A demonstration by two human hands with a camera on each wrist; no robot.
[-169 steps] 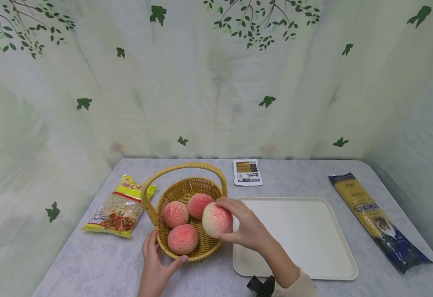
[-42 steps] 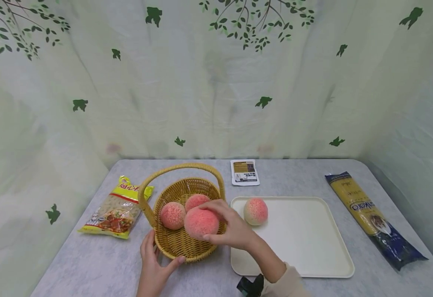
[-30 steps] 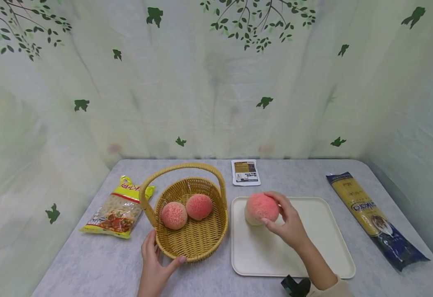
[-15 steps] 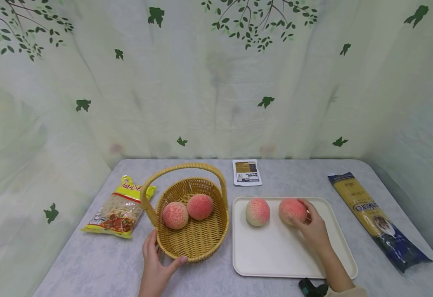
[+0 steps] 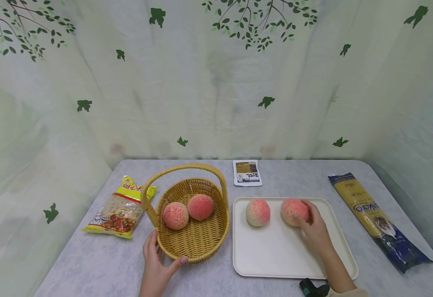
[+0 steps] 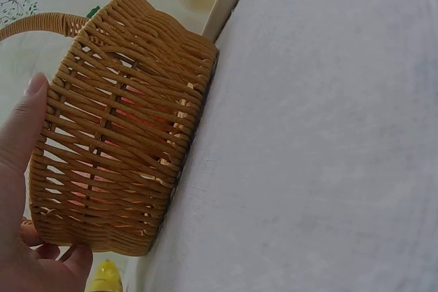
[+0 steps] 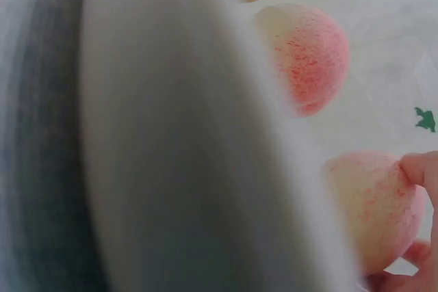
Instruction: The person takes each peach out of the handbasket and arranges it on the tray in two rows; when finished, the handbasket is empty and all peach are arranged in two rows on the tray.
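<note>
Basket [image 5: 195,241] holds two peaches [image 5: 175,215]; white tray [image 5: 275,255] bears two more.

Head view: from above, forward and down over table [image 5: 90,264] to curtain [image 5: 216,82]. Left wrist view: low, tilted, close on basket [image 6: 123,141]; right wrist view: tilted, nearly against tray [image 7: 191,141]. Head shares basket with left wrist, two peaches [image 7: 318,59] with right.

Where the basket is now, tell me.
In the head view, the basket stands left of centre on the table, between the yellow bag and the tray, with the left hand gripping its near left side.
</note>
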